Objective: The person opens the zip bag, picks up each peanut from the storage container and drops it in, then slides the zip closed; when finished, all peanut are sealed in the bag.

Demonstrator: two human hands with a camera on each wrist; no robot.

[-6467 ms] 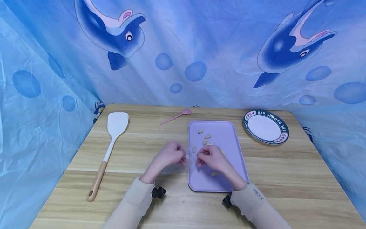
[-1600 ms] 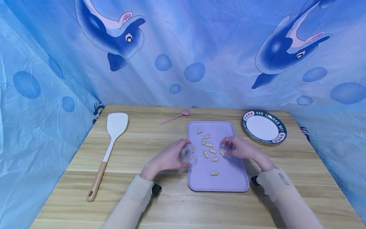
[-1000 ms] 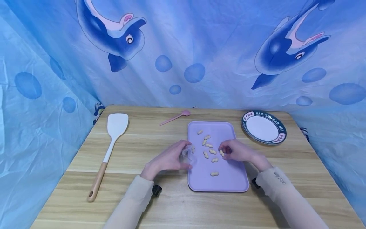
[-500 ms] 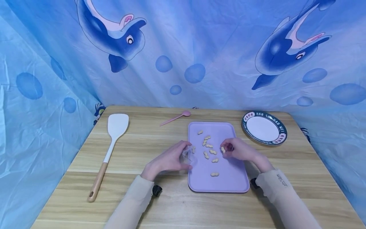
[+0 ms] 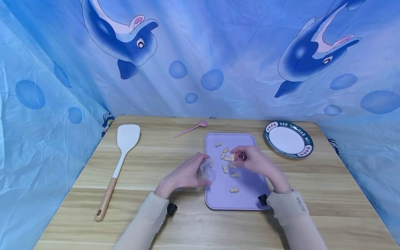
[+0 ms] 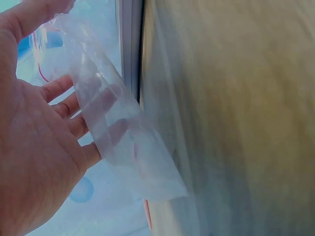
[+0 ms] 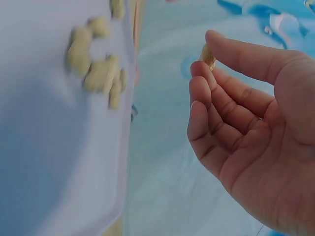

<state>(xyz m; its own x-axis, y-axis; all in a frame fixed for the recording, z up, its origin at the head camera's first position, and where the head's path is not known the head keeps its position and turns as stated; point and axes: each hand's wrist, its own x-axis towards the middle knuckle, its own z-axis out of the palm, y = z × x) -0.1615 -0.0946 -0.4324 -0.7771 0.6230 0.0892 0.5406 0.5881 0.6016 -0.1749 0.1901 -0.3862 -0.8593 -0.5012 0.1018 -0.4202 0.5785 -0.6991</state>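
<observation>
My left hand point(image 5: 186, 172) holds a clear plastic bag point(image 6: 115, 113) at the left edge of a purple tray point(image 5: 250, 198). In the left wrist view its thumb is at the bag's upper end and several fingertips show through the film. My right hand point(image 5: 253, 160) pinches one unshelled peanut point(image 7: 208, 56) between thumb and fingertips, raised above the tray. Several more peanuts point(image 5: 225, 169) lie scattered on the tray, between the two hands and toward its back. One peanut point(image 5: 234, 190) lies apart near the front.
A white spatula point(image 5: 123, 152) with a wooden handle lies on the left of the wooden table point(image 5: 200, 229). Behind the tray is a small pink spoon point(image 5: 203, 123). A white plate point(image 5: 289, 139) with a dark green rim stands at the back right. A blue dolphin curtain hangs behind.
Both hands were close together at the bag; then my right hand went to the tray's right side. It has picked up a peanut there and moved left with it. My left hand stays with the bag.
</observation>
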